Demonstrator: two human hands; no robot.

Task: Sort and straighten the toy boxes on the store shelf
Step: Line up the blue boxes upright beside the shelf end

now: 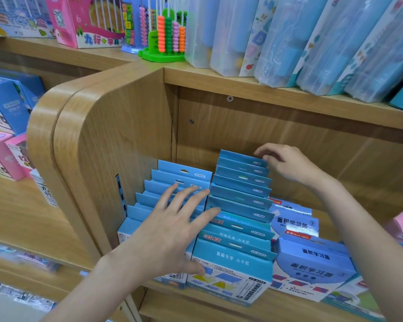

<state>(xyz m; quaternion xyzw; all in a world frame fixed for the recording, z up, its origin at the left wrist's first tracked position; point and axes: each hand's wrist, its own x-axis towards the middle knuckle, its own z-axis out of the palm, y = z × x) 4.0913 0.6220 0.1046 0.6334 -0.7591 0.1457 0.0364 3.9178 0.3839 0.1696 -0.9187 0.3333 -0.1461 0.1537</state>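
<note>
Two rows of flat blue toy boxes stand one behind another on a wooden shelf (219, 305). My left hand (172, 226) lies flat with fingers spread over the tops of the left row (170, 177), reaching onto the right row (240, 201). My right hand (286, 163) touches the top edge of the rearmost box in the right row with its fingertips, fingers curled but not gripping. To the right stand larger blue boxes (312, 268) with a round window, leaning slightly forward.
Above is a shelf with clear plastic-wrapped cases (312, 43), a green bead abacus (168, 38) and a pink box (84, 22). A curved wooden side panel (84, 135) bounds the left. More blue and pink boxes (5, 126) stand on the neighbouring shelf unit.
</note>
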